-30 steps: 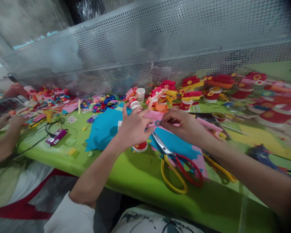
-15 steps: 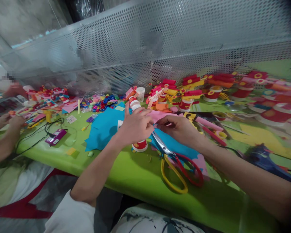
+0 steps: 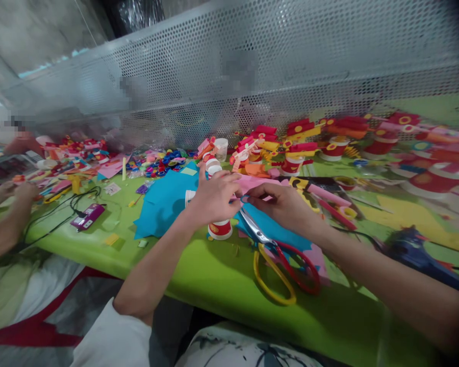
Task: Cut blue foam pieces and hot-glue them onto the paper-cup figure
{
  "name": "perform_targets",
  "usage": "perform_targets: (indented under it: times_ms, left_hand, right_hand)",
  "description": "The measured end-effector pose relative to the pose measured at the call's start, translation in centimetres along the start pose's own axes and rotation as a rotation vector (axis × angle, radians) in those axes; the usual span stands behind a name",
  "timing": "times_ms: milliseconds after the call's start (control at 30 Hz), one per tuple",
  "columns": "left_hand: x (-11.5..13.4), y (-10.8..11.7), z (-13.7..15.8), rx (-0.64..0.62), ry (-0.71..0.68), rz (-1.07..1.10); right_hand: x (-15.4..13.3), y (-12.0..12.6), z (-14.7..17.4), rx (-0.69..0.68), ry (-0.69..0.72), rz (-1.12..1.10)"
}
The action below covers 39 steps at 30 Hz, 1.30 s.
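My left hand (image 3: 216,198) is closed, its thumb and fingertips drawn together; whatever they hold is hidden. Opposite it, my right hand (image 3: 290,206) pinches a small blue paper strip (image 3: 245,198), and the fingertips of both hands nearly meet there. Below them lies a pair of scissors (image 3: 265,238) with one yellow and one red handle, blades pointing toward my fingers. A red and white paper cup (image 3: 220,230) stands under my left wrist, partly covered. Blue paper (image 3: 158,201) spreads beneath and to the left of my hands.
A row of decorated red cups (image 3: 292,164) stands along the perforated metal panel (image 3: 199,86). Blue hot glue gun (image 3: 411,255) lies at right, yellow paper (image 3: 413,219) behind it. A purple device (image 3: 87,217) with cables is at left, near another person's hands (image 3: 21,196).
Both hands stay almost in place, with slight shifts of the fingers. The blue strip shows a little more clearly between them. Scissors and cup have not moved.
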<state>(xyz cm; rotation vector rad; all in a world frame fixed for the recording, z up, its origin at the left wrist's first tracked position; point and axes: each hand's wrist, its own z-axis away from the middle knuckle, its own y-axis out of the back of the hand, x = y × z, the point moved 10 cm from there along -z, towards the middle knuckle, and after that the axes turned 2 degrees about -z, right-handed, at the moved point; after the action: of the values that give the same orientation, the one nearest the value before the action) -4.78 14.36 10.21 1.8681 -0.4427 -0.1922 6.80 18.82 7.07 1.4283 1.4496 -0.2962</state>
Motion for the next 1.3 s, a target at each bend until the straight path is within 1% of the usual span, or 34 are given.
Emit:
perform_targets:
  times_ms: [267,533,900,1300]
  left_hand:
    - [0.09,0.72,0.07,0.017,0.0,0.037]
    - [-0.07,0.67,0.13,0.029,0.006,0.046]
    - [-0.01,0.71,-0.2,0.05,0.003,0.004]
    - [-0.09,0.94,-0.18,0.062,0.024,0.059]
  right_hand:
    - [-0.29,-0.13,0.09,-0.007,0.004,0.027]
    - [-0.32,-0.14,0.01,-0.014,0.015,0.038]
    - [-0.28,-0.24,0.0,-0.012,0.021,0.051]
    - [-0.51,0.03,0.16,-0.006,0.01,0.069]
